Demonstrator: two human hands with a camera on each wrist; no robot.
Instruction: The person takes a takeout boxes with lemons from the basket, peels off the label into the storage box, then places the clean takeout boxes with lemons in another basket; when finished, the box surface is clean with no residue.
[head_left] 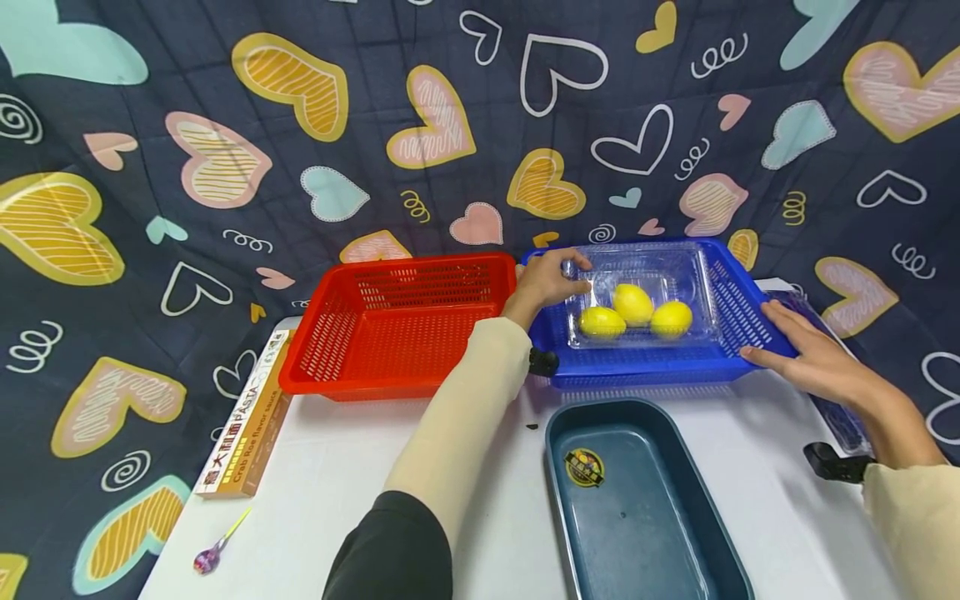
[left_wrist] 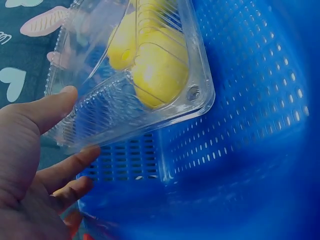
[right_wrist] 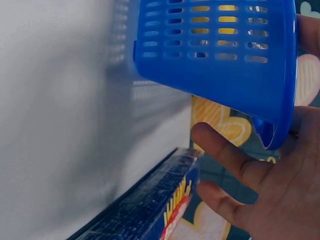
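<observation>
My left hand (head_left: 547, 282) pinches the left end of a clear plastic box (head_left: 637, 257), thumb on top and fingers beneath in the left wrist view. Inside the box lie three lemons (head_left: 632, 305). The box is tilted in that view, within the opening of a blue perforated basket (head_left: 637, 368); whether it touches the bottom I cannot tell. At the basket's right end, my right hand (head_left: 828, 364) rests against the rim with extended fingers. The right wrist view shows the basket's side wall (right_wrist: 210, 75) beside this hand, with part of the fingers hidden behind the rim.
Left of the blue basket stands a red perforated basket (head_left: 397, 385). A dark teal tray (head_left: 637, 517) is in front. At the left lie a pasta box (head_left: 251, 425) and a lollipop (head_left: 210, 557). A dark blue package (right_wrist: 150, 195) lies at the right. Heart-patterned cloth (head_left: 420, 192) hangs behind.
</observation>
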